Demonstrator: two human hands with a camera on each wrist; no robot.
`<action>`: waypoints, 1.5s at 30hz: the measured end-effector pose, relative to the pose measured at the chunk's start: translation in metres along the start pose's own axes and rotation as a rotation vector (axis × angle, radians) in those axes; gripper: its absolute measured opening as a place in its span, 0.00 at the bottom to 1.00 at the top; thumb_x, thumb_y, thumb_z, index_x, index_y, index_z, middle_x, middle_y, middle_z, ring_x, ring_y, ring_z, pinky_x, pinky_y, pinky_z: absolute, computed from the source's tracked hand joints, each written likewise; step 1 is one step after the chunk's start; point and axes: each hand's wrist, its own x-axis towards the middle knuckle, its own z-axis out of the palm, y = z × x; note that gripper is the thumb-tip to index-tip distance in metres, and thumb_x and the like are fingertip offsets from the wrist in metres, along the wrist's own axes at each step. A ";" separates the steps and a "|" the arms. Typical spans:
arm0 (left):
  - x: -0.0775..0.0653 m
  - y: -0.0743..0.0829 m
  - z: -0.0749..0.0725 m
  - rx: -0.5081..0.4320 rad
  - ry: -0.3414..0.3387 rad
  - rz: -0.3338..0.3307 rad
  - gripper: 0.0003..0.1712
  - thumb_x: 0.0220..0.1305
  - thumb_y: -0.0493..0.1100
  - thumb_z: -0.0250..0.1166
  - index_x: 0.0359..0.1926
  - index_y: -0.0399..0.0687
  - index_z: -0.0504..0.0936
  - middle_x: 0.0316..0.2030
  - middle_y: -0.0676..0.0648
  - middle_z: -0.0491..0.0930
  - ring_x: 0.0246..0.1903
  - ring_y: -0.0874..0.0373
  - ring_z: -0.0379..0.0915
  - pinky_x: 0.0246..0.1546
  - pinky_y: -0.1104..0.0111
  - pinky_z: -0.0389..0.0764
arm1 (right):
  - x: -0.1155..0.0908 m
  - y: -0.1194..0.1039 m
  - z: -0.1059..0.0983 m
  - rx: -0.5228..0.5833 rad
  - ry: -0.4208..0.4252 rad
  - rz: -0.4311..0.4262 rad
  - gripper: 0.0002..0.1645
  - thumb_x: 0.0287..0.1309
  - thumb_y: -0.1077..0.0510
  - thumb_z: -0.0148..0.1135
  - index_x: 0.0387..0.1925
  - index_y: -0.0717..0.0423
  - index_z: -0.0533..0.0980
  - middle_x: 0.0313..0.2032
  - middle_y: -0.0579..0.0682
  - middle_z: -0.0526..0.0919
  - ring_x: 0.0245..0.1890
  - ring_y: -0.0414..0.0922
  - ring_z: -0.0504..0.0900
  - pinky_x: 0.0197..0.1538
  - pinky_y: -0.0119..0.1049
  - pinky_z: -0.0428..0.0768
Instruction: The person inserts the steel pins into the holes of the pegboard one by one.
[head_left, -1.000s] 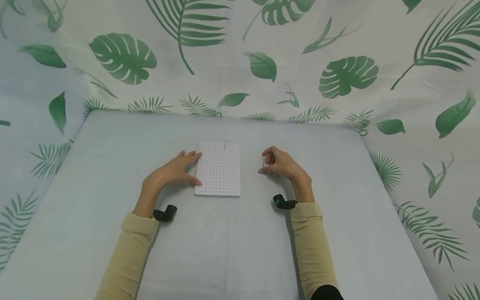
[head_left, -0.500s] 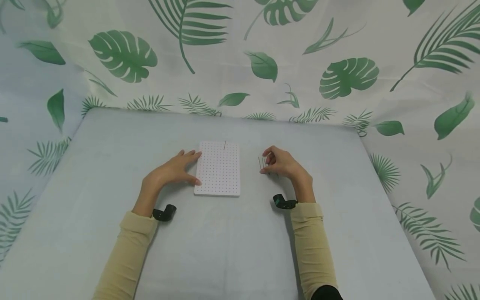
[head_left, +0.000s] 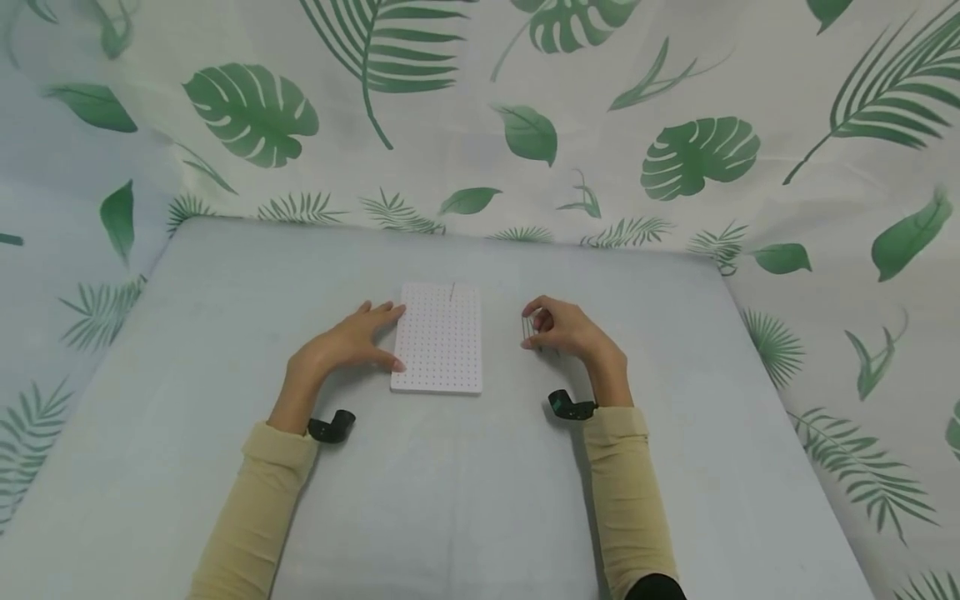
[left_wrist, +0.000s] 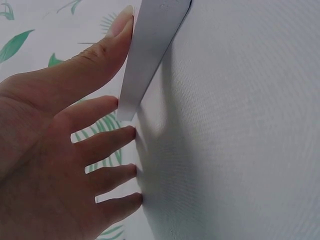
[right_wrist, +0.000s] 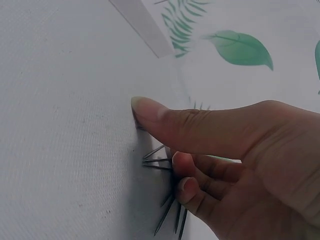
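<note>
A white pegboard [head_left: 437,350] with rows of small holes lies flat on the table, and one thin metal pin [head_left: 452,292] stands in it near the far edge. Along its left side my left hand [head_left: 337,342] touches the edge with spread thumb and fingers. In the left wrist view the thumb and index fingertip lie at the board's side [left_wrist: 150,55]. To the right of the board, my right hand [head_left: 566,329] holds several thin metal pins [head_left: 527,330] between thumb and index finger, low over the table. More pins [right_wrist: 164,215] show under the curled fingers in the right wrist view.
Both hands work over a white cloth-covered table [head_left: 450,500]. A leaf-patterned curtain [head_left: 450,117] hangs behind it and on both sides. Small black cameras sit at the left wrist [head_left: 332,427] and right wrist [head_left: 572,406].
The pins by my right thumb and index finger have shifted slightly, spreading left and then drawing back toward the hand. My left hand stays at the board.
</note>
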 end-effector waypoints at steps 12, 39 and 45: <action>-0.002 0.000 0.004 -0.011 0.002 -0.003 0.57 0.58 0.50 0.77 0.81 0.45 0.55 0.81 0.36 0.47 0.80 0.32 0.31 0.76 0.33 0.43 | -0.003 0.001 0.001 0.016 0.039 -0.019 0.25 0.56 0.57 0.76 0.53 0.57 0.77 0.41 0.54 0.80 0.39 0.49 0.77 0.40 0.38 0.76; 0.001 0.000 0.001 0.024 0.003 -0.003 0.57 0.60 0.50 0.76 0.82 0.46 0.53 0.82 0.37 0.46 0.81 0.33 0.30 0.76 0.34 0.43 | 0.004 -0.010 0.013 0.089 0.237 -0.113 0.11 0.65 0.62 0.66 0.48 0.58 0.79 0.38 0.56 0.85 0.31 0.48 0.85 0.33 0.36 0.82; -0.001 0.001 0.002 0.024 0.004 -0.011 0.57 0.60 0.51 0.76 0.81 0.45 0.53 0.81 0.37 0.46 0.81 0.33 0.31 0.77 0.35 0.43 | 0.005 -0.016 0.015 0.120 0.280 -0.174 0.10 0.65 0.60 0.68 0.46 0.58 0.79 0.38 0.56 0.87 0.34 0.49 0.87 0.37 0.38 0.84</action>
